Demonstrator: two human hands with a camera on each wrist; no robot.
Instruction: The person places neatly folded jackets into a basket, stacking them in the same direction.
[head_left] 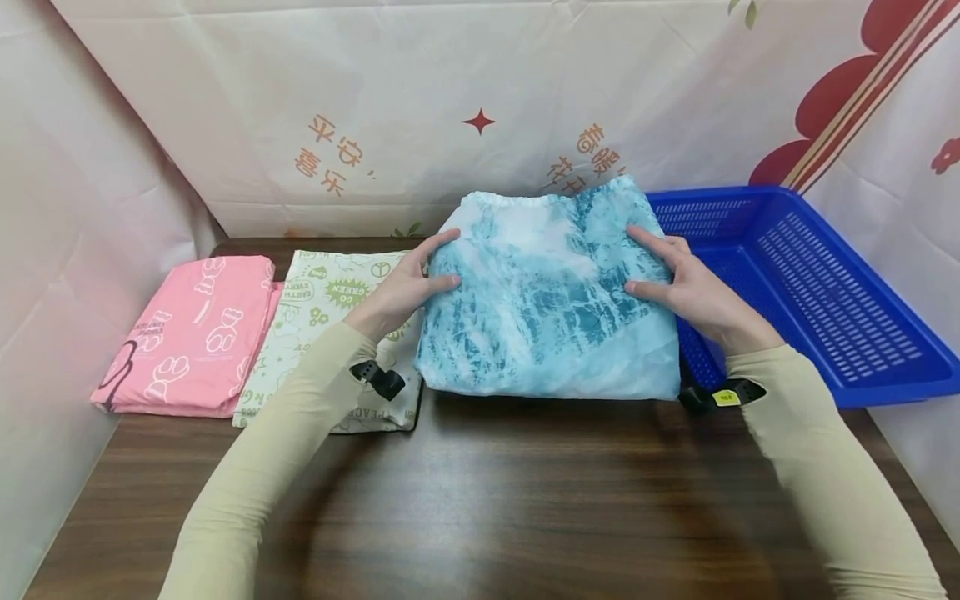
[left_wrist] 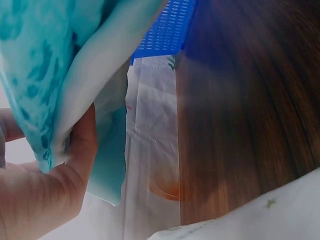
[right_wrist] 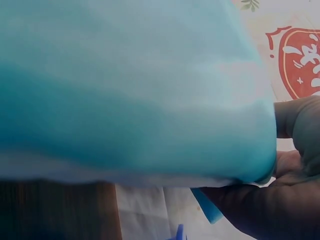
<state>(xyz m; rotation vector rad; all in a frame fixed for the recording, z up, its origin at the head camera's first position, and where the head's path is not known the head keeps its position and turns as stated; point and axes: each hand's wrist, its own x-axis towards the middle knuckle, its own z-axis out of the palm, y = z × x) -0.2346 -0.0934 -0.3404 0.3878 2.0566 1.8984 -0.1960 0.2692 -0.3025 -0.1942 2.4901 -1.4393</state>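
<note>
A folded blue-and-white marbled cloth [head_left: 542, 312] is held up above the table, its lower edge raised off the wood. My left hand [head_left: 401, 292] grips its left edge, and my right hand [head_left: 701, 296] grips the right one. In the left wrist view, the left hand [left_wrist: 45, 192] pinches the hanging layers of fabric between thumb and fingers. The pale turquoise cloth [right_wrist: 135, 100] fills most of the right wrist view, with the right hand [right_wrist: 290, 210] around its edge. Some fingers are hidden behind the fabric.
Left of the cloth lies a folded green-printed white cloth [head_left: 330, 325], with a folded pink cloth [head_left: 198, 342] beside it. A blue plastic basket [head_left: 825, 292] stands at the right on the brown wooden table [head_left: 487, 500]. Printed white curtain fabric [head_left: 420, 75] hangs behind.
</note>
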